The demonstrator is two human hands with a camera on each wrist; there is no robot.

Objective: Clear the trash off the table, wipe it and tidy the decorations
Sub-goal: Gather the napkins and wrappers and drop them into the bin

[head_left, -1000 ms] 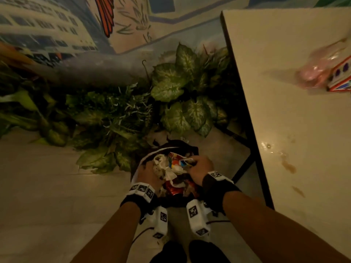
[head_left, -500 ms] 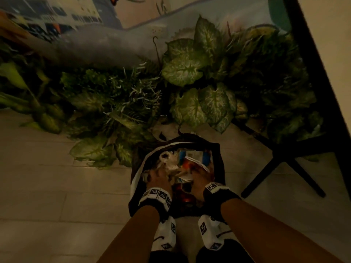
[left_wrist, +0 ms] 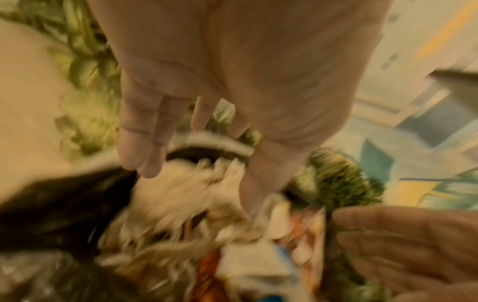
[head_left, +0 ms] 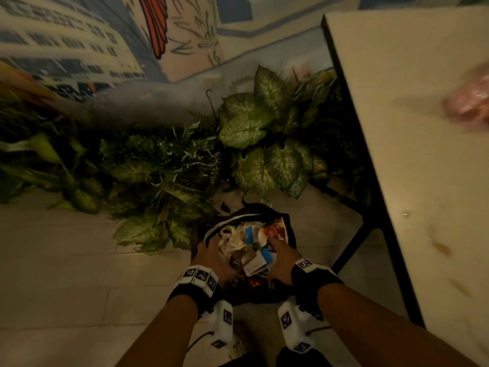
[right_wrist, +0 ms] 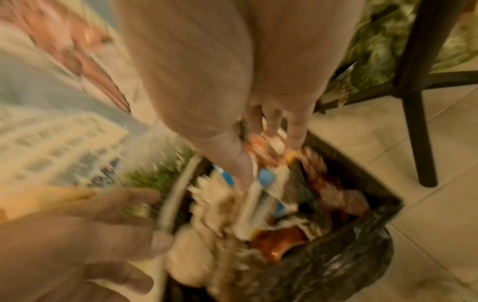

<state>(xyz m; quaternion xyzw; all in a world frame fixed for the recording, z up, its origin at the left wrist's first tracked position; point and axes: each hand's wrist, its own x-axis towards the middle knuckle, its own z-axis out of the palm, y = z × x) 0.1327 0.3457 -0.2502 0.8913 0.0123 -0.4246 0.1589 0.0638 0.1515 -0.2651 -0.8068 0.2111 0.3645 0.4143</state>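
Note:
A black-lined trash bin [head_left: 290, 235] stands on the floor in front of me, heaped with crumpled paper and colourful wrappers [head_left: 248, 243]. My left hand [head_left: 210, 250] lies on the left side of the heap, fingers straight, touching the crumpled paper [left_wrist: 181, 204]. My right hand [head_left: 279, 247] lies on the right side with straight fingers on the wrappers [right_wrist: 266, 177]. Neither hand grips anything. The white table [head_left: 412, 144] is at the right, with a blurred pink wrapped item [head_left: 469, 107] and brown stains [head_left: 440, 247] on it.
Leafy plants [head_left: 254, 128] crowd the floor just behind the bin, along a painted wall [head_left: 79, 49]. The table's black leg [right_wrist: 413, 114] and frame stand close to the bin's right. Pale floor tiles [head_left: 66, 274] stretch to the left.
Both hands went from clutching the trash above the bin to lying flat on the heap inside it. My view dipped toward the floor, then lifted so the tabletop shows again.

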